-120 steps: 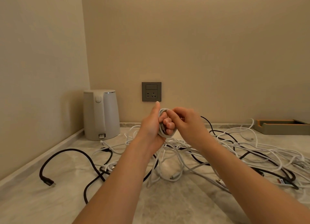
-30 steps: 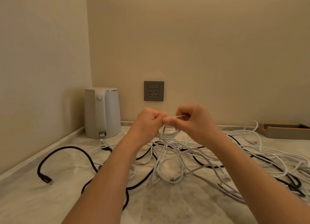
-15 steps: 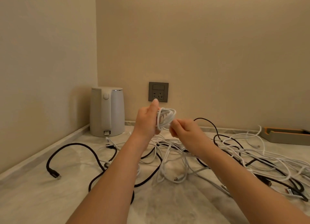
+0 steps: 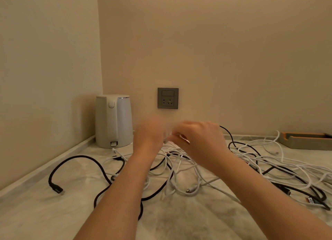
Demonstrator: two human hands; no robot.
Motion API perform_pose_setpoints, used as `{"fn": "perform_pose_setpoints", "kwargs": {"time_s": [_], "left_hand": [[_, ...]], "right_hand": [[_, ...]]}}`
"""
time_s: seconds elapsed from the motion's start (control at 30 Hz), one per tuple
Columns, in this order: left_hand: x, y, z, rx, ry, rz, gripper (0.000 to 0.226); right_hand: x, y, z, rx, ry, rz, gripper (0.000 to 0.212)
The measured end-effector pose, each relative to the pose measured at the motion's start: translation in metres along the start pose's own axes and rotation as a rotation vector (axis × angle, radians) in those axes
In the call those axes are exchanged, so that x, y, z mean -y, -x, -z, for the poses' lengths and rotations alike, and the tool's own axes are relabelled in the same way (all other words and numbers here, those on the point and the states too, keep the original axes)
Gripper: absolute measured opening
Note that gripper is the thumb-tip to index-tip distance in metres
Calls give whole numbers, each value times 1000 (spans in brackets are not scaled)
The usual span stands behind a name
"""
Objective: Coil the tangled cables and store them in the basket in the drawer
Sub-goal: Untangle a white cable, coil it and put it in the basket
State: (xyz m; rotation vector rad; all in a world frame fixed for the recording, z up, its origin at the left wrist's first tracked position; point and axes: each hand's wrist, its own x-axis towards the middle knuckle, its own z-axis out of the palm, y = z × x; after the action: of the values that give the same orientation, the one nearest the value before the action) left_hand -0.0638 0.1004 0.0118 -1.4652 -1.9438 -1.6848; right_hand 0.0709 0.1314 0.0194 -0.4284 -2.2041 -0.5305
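Note:
A tangle of white cables [image 4: 269, 160] and black cables [image 4: 80, 157] sprawls over the marble counter [image 4: 188, 221]. Both hands are raised together just above the pile, in front of the wall, and are blurred by motion. My left hand [image 4: 150, 134] grips a small white cable coil [image 4: 168, 140], which shows only as a pale smear between the hands. My right hand [image 4: 201, 141] is curled with its fingertips at that coil, pinching the same white cable. The strand trails down into the tangle. No basket or drawer is in view.
A white electric kettle [image 4: 113, 121] stands in the back left corner by the side wall. A grey wall socket [image 4: 168, 98] is behind the hands. A shallow tray [image 4: 305, 141] lies at the back right. A black plug end [image 4: 57, 189] lies near the left.
The right hand has swung up and over from below the coil to level with it. The left hand has dropped slightly. Both are now motion-blurred and the coil is hard to see.

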Motion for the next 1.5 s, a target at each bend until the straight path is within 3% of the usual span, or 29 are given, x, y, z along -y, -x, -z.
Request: {"fn": "perform_pose_setpoints", "kwargs": {"time_s": [0.17, 0.3, 0.4, 0.47, 0.57, 0.7, 0.83, 0.93, 1.03, 1.13, 1.2, 1.27, 1.33, 1.5], "left_hand": [[-4, 0, -6, 296, 41, -199, 54], [-8, -1, -11, 368, 192, -265, 51], [-14, 3, -10, 403, 367, -208, 51], [-17, 6, -11, 421, 500, -110, 50], [-18, 5, -11, 428, 765, 188, 43], [-18, 4, -13, 400, 1152, 586, 39], [-19, 5, -13, 447, 1338, 737, 39], [-19, 9, -17, 489, 1329, 761, 37], [-20, 9, -23, 386, 1158, 694, 41], [-25, 12, -27, 277, 805, 417, 58], [-27, 19, -29, 237, 593, 124, 52], [-26, 22, -29, 218, 529, -48, 42], [-22, 20, -25, 191, 580, -12, 42], [-19, 10, -20, 237, 840, 423, 60]], "right_hand": [[-21, 2, 3, 15, -187, -236, 42], [-32, 3, 2, 77, -786, -354, 37], [-34, 4, -1, 91, -946, -424, 37], [-32, 5, -3, 75, -1043, -471, 32], [-22, 2, -9, 12, -1121, -518, 22], [-1, -2, -21, -19, -921, -429, 21], [6, -5, -17, 48, -878, -409, 24], [0, -2, -18, 9, -749, -424, 23], [0, -2, -19, -33, -761, -498, 23], [-3, -4, -18, -31, -792, -609, 23], [-9, -3, -17, -42, -846, -685, 21], [-10, -2, -15, -38, -907, -720, 14], [-7, 0, -14, -23, -915, -656, 9], [-3, 0, -3, 14, -908, -437, 13]]}}
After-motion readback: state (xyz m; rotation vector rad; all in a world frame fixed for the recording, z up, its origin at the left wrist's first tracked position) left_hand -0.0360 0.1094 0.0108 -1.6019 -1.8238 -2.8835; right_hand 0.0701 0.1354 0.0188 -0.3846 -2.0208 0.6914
